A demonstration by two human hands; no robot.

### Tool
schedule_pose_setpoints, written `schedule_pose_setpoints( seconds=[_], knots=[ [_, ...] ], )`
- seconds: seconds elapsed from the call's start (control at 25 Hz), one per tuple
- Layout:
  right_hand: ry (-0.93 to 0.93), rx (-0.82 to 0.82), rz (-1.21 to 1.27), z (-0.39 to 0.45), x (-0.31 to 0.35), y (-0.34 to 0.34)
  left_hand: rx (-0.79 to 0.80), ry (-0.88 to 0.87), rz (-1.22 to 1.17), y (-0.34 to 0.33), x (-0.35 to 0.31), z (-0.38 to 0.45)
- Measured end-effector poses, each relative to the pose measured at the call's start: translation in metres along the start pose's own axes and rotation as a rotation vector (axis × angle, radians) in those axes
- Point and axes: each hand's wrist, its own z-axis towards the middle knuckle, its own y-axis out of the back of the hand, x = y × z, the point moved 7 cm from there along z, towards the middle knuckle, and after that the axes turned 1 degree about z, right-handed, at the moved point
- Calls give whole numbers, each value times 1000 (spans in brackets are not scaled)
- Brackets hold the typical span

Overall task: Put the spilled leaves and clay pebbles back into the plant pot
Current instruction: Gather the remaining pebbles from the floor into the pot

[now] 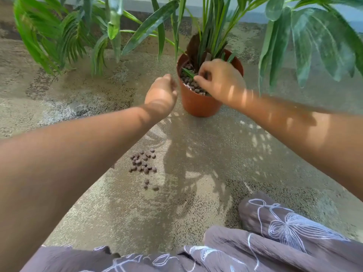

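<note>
Reaching over the pot (198, 104), my right hand (220, 80) pinches a green leaf (188, 73) lying on the pebbles inside. My left hand (162, 93) hovers just left of the rim, fingers curled; whether it grips anything, I cannot tell. Spilled pebbles (143, 162) lie on the floor (206, 173), nearer me.

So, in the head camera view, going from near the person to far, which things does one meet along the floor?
Patterned grey cloth → three stray pebbles → main pile of clay pebbles → left hand → terracotta pot with the right hand over it → green plant leaves.
</note>
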Motion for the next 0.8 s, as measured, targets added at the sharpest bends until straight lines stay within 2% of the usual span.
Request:
schedule_pose_setpoints(
  seconds=[0.08,0.16,0.24,0.32,0.44,0.48,0.52,0.6,0.68,0.8],
  knots=[
    [213,59,-23,-13,36,-19,-11,31,103,5,45,-16],
    [314,242,-46,-30,59,-52,48,139,127,2,96,-34],
    [267,511,-70,-47,64,-92,101,254,148,3,140,-51],
    [206,719,-96,-65,55,-119,78,266,224,8,164,-60],
    [184,767,-65,-75,49,-137,186,187,312,3,179,-74],
    [217,821,-43,-72,72,-159,186,235,319,14,205,-85],
    [271,879,-50,-67,108,-185,159,313,293,31,236,-102],
    [254,904,-60,-76,108,-193,150,289,241,8,236,-115],
    [242,853,-81,-77,105,-201,83,272,189,-12,222,-127],
    [379,840,-105,-85,119,-213,6,278,64,-29,207,-141]
  ],
)
